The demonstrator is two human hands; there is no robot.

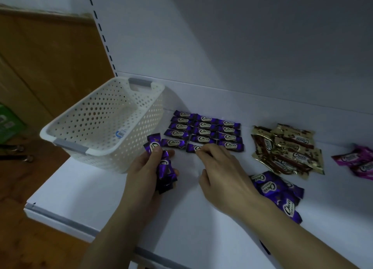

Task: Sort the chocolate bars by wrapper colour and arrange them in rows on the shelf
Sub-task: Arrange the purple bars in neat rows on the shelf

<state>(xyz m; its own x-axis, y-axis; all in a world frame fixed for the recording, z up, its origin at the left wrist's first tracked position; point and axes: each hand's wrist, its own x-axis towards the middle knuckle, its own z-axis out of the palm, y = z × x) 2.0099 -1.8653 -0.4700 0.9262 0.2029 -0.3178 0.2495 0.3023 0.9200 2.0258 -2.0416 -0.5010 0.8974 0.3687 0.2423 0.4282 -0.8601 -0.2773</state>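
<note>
The right hand's (pixel 220 167) fingers (pixel 205 150) are bent, tips resting on the right end of one purple bar (pixel 192 148). The thumb stands apart, so this looks like a nudge rather than a pinch. A push too hard could slide that slick wrapper crooked or shove it into the purple rows (pixel 205 127) just behind, spoiling their lines.

The left hand (pixel 145 167) grips a fanned bundle of purple bars (pixel 164 167). A loose hold could drop some onto the shelf (pixel 101 198) or its edge.

The nudged bar lies flat in the front row, under the fingertips, its left end showing. Beyond lie a white basket (pixel 101 123), a loose purple pile (pixel 276 190), a gold pile (pixel 286 149) and pink bars (pixel 361 161).
</note>
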